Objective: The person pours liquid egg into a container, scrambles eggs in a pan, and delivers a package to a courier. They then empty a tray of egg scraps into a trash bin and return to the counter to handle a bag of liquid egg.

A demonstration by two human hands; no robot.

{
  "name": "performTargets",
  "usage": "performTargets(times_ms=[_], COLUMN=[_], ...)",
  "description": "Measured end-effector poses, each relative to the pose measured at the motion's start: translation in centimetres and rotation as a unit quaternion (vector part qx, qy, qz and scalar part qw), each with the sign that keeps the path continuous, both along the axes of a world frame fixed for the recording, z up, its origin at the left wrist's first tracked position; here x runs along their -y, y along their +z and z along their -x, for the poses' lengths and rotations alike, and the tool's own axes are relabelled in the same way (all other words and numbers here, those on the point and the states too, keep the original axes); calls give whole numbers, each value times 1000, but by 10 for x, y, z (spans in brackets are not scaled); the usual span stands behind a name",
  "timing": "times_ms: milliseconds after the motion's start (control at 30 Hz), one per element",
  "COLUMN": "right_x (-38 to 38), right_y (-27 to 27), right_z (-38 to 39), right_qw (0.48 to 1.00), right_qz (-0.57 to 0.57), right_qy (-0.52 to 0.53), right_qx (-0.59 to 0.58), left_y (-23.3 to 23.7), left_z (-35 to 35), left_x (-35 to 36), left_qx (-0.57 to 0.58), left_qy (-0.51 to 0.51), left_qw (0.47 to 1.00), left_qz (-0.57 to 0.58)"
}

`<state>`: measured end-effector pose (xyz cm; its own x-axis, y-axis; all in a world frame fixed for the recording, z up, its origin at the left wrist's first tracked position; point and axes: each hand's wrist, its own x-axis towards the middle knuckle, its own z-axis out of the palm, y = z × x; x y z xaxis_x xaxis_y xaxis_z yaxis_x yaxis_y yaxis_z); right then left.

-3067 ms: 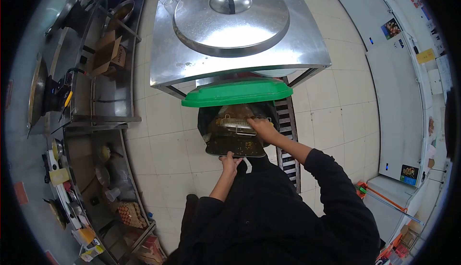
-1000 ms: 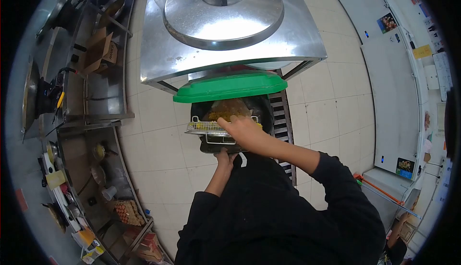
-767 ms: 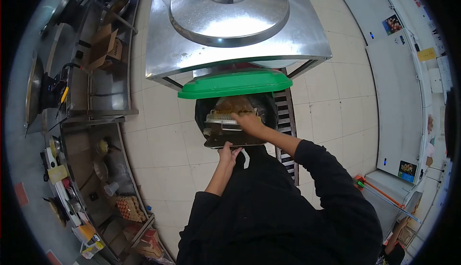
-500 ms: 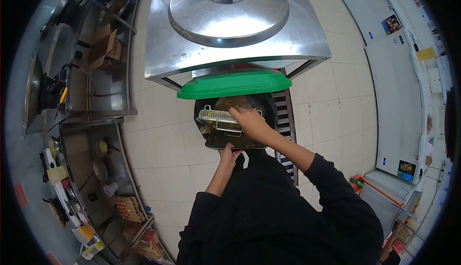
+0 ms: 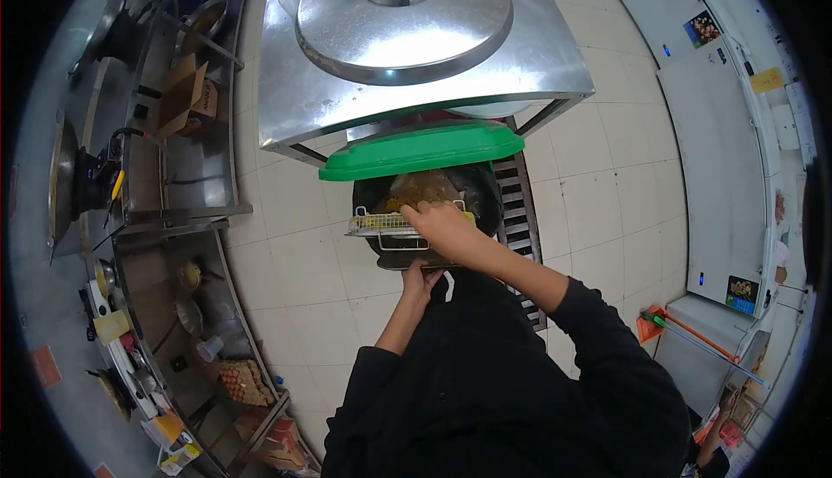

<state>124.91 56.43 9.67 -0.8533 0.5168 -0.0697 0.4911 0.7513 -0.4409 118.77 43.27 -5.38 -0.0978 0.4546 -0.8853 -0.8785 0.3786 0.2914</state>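
Observation:
My right hand is closed around a wire rack with small wire handles, held over the opening of a bin. Beneath the rack, my left hand grips the near edge of a dark tray; most of the tray's surface is hidden. A black liner lines the bin, and yellowish-brown scraps lie inside. Behind the opening, a green lid stands tipped up against the front of the steel table.
A steel table bearing a large round lid stands directly ahead. Steel shelving with pans, a cardboard box and egg trays runs along the left. A floor grate lies right of the bin; white cabinets line the right.
The rack and my right hand have moved down toward me. Less of the tray's surface shows, and more of the yellowish-brown scraps are visible in the bin.

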Motion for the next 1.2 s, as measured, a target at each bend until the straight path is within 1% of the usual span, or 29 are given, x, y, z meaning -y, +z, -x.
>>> performTargets(times_ms=[33, 100, 233, 300, 333, 400, 433, 467, 500, 533, 600, 667, 700, 733, 767, 833, 900, 933, 967, 1033, 1100, 1200], right_x=[0, 0, -4, -4, -2, 6, 8, 7, 3, -2, -18, -35, -41, -40, -37, -28, -12, -8, -5, -2, -13, -25], right_y=[16, 42, 41, 15, -7, -65, -90, -114, -121, -127, -128, -119, -104, -88, -85, -78, -90, -94, -98, -105, -93, -79], right_z=[0, -2, 7, 17, 19, 23, 20, 11, 4, -3, -15, -22, -22, -22, -22, -24, -29, -33, -34, -34, -28, -21], right_qw=[1000, 998, 996, 997, 997, 992, 992, 995, 995, 995, 996, 996, 996, 994, 994, 986, 989, 993, 993, 994, 993, 987], right_qz=[0, 42, 49, 51, 51, -55, -55, -39, -23, -25, -40, -45, -48, -57, -60, -163, -147, -104, -107, -98, -108, -159], right_qy=[-1, -19, -22, -53, -53, -84, -83, -90, -95, -93, -38, -28, -20, -41, -40, 1, 25, 41, 43, 40, 42, 0], right_qx=[0, -31, -68, -28, -29, -73, -73, -32, 10, 8, 71, 74, 75, 82, 84, 23, -7, -25, -25, -11, -1, -10], left_y=[1, 5, 3, 1, 3, 4, 2, 1, -1, -3, -2, 0, 0, 0, 0, 0, -4, -7, -6, -3, -4, -6], left_z=[-1, -4, -6, -6, -6, -6, -5, -5, -2, 2, 4, 2, 3, 3, 4, 6, 8, 9, 8, 3, -4, -3], left_x=[0, 1, 6, 6, 5, 6, 6, 5, 5, 6, 6, 4, 1, -2, -5, -14, -20, -23, -24, -24, -24, -25], left_qx=[-3, -5, 4, 3, 0, -3, -5, -7, -8, 11, 33, 34, 35, 40, 45, 46, 46, 57, 57, 45, 56, 60], left_qy=[-10, -21, -33, -46, -48, -51, -51, -51, -48, -30, -9, 24, 26, 39, 52, 50, 46, 71, 74, 37, 51, 78], left_qw=[1000, 1000, 999, 999, 999, 999, 999, 999, 999, 999, 999, 999, 999, 998, 998, 998, 998, 996, 996, 998, 997, 995], left_qz=[2, 6, -10, -14, -4, 6, 4, 0, -2, 2, 6, -1, -4, -5, -7, -11, -12, -8, -11, 3, 11, 13])
